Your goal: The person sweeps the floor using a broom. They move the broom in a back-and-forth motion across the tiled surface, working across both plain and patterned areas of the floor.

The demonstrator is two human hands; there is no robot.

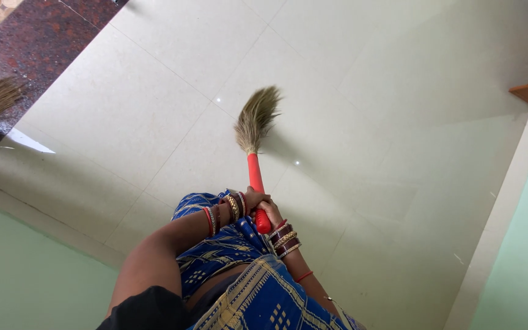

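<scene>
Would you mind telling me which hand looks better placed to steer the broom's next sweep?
Probably the left hand: it grips the broom higher on the red handle, nearer the bristles. The right hand closes around the handle's end.

Both arms reach forward from the bottom of the frame. The left hand (pixel 255 198) and the right hand (pixel 270 215) are closed together near the lower centre, bangles on both wrists.

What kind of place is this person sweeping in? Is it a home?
Probably a room in a home. The floor is large pale glossy tiles, edged by mint-green walls and a dark speckled stone threshold. Both hands, left hand and right hand, grip a red-handled grass broom.
</scene>
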